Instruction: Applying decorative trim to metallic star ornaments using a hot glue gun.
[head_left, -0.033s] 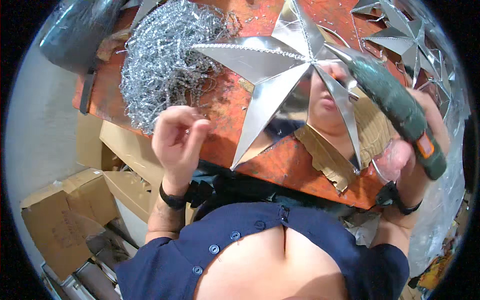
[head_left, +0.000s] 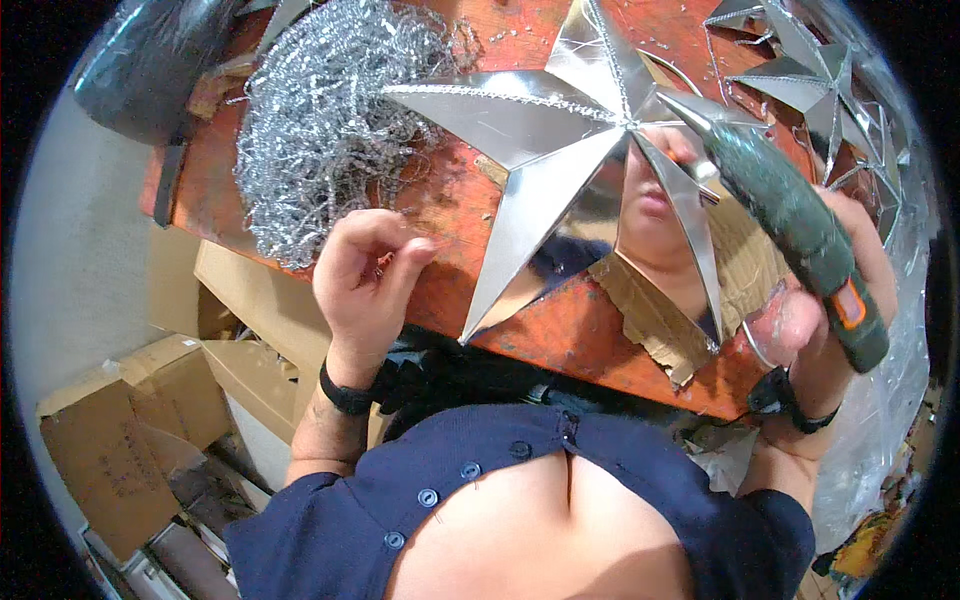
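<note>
A large mirror-like silver star (head_left: pixel 560 210) lies over the near part of the table, with silver trim (head_left: pixel 500 98) along two of its ridges. My right hand (head_left: pixel 860 225) is closed round a dark green glue gun (head_left: pixel 775 190), whose metal tip points at the star's upper right side, close to its centre. My left hand (head_left: pixel 365 270) hovers left of the star, beside a big heap of silver tinsel garland (head_left: pixel 320 130). Its fingers are curled in with the thumb near them; whatever they pinch, if anything, is too small to make out.
The red worn tabletop (head_left: pixel 545 340) carries a torn cardboard piece (head_left: pixel 655 325) partly under the star. More silver stars (head_left: pixel 815 85) lie at the far right, by clear plastic wrap (head_left: pixel 870 430). A dark plastic-wrapped bundle (head_left: pixel 150 75) stands far left. Cardboard boxes (head_left: pixel 120 440) are lower left.
My left hand has shifted slightly to the right. The glue gun has moved a little right and down, its tip still beside the star.
</note>
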